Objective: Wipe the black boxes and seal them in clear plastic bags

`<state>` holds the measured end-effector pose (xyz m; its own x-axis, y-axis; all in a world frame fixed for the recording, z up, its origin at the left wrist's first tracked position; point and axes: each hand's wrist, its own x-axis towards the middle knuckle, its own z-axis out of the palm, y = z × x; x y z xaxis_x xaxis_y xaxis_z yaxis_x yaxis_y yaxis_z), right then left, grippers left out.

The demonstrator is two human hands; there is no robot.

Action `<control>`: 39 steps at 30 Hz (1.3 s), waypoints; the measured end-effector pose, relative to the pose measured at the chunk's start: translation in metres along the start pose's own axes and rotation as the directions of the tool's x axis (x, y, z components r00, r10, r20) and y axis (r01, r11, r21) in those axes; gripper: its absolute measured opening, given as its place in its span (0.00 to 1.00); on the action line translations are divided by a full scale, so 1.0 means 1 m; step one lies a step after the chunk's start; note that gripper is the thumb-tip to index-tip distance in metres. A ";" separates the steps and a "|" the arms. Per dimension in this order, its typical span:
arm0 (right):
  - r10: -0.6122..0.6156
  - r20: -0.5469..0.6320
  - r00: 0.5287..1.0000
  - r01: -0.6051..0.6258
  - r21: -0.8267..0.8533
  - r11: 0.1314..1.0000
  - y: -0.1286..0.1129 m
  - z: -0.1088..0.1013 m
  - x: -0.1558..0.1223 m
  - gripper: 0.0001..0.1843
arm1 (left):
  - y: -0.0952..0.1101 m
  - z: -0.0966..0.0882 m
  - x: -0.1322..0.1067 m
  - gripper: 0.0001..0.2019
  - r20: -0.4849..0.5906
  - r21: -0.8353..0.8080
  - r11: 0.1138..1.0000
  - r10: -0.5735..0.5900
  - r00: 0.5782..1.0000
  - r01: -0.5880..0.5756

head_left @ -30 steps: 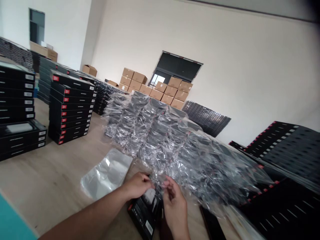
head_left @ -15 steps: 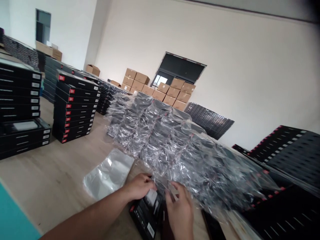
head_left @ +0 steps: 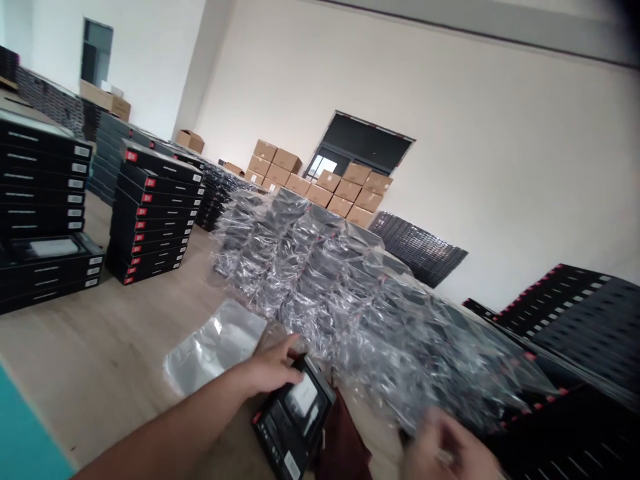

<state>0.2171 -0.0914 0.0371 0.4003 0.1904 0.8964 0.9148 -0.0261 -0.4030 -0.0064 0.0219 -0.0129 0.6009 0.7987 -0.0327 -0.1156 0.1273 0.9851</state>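
Observation:
A black retail box (head_left: 293, 423) with a pale product picture and a white barcode label lies at a slant at the bottom centre. My left hand (head_left: 273, 368) grips its far left edge, the thumb over the top face and the index finger stretched past it. Off to the right, my right hand (head_left: 450, 448) is smeared by motion, its fingers partly curled near the bagged boxes; whether anything is in it does not show. A dark red, soft-looking piece (head_left: 343, 440) sticks out beside the box. Left of my left hand rests a pile of clear plastic bags (head_left: 215, 347).
Rows of boxes in clear plastic (head_left: 320, 267) fill the table's middle. Black box stacks (head_left: 157, 213) stand at left, more (head_left: 590, 307) at right. Cardboard cartons (head_left: 345, 190) are piled behind. A teal surface (head_left: 30, 427) shows at the lower left.
My right hand has moved away from the box, right and down. My left hand stays at the box's far edge, and more of the box and the dark red piece now shows.

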 end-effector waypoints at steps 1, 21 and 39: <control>-0.068 0.156 0.985 0.065 0.024 0.998 0.000 0.008 -0.006 0.21 | 0.001 -0.005 -0.001 0.41 -0.010 -0.062 0.998 -0.027 1.000 0.026; 0.099 0.620 0.778 -0.302 0.231 0.925 -0.027 0.041 -0.045 0.18 | 0.019 0.008 -0.020 0.23 0.077 0.304 0.949 0.069 0.995 -0.089; 0.027 0.454 0.891 -0.129 0.196 0.972 -0.035 0.038 -0.052 0.19 | 0.041 0.027 -0.039 0.16 -0.056 0.591 0.769 0.338 0.940 -0.242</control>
<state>0.1626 -0.0630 -0.0021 0.3571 0.6141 0.7039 0.8271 0.1423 -0.5438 -0.0136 -0.0201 0.0328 0.4813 0.8262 0.2928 0.2337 -0.4429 0.8656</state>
